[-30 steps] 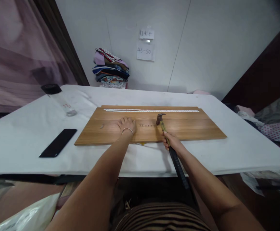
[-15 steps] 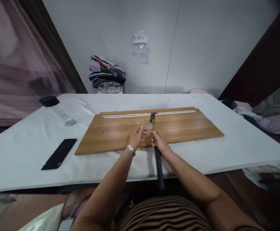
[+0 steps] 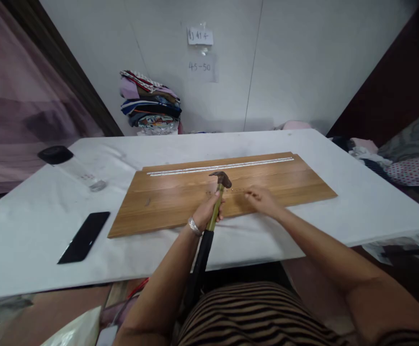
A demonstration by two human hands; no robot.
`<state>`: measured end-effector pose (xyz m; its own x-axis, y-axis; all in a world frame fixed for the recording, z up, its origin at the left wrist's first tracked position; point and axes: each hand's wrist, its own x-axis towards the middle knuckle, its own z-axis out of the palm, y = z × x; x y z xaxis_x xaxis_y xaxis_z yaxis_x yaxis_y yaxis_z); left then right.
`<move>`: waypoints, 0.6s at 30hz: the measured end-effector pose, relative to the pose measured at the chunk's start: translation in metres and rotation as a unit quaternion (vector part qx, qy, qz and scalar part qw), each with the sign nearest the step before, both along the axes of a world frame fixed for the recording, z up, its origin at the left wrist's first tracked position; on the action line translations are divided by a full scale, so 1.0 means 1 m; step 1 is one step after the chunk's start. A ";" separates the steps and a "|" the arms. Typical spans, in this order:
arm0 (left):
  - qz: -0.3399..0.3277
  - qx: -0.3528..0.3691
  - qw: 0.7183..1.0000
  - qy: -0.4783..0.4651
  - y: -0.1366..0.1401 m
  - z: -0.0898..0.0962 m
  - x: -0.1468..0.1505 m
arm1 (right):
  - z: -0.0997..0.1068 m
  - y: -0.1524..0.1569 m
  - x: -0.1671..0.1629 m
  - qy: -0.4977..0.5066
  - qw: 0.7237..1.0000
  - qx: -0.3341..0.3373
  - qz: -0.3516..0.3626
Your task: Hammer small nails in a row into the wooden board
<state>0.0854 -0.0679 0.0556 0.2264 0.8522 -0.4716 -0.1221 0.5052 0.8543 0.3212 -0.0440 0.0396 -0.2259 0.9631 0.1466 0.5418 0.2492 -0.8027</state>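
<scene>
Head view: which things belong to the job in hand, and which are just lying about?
In use, it seems:
hammer, in the left hand
board, below the right hand
tiny nails in a row

Lying about, probably:
phone
bottle
clothes pile

Head camera: worn on the seated-side person's brow, a lone view from behind the worktop.
Facing: forward and down, past the striped top and forearms to the pale wall.
Nearness: striped top closest, wooden board midway, wall farthest.
Breadth: wide, from pink curtain on the left to dark panel on the right.
</scene>
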 end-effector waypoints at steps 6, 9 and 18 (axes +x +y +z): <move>-0.028 -0.014 0.999 -0.013 0.009 -0.009 0.007 | -0.011 0.071 0.086 -0.277 0.939 -0.019 -0.202; -0.022 -0.037 0.999 -0.013 0.014 -0.013 0.010 | -0.031 0.075 0.109 -0.346 0.899 -0.074 -0.257; 0.013 -0.063 0.998 -0.010 0.022 -0.005 0.024 | -0.054 0.077 0.119 -0.381 0.889 -0.068 -0.246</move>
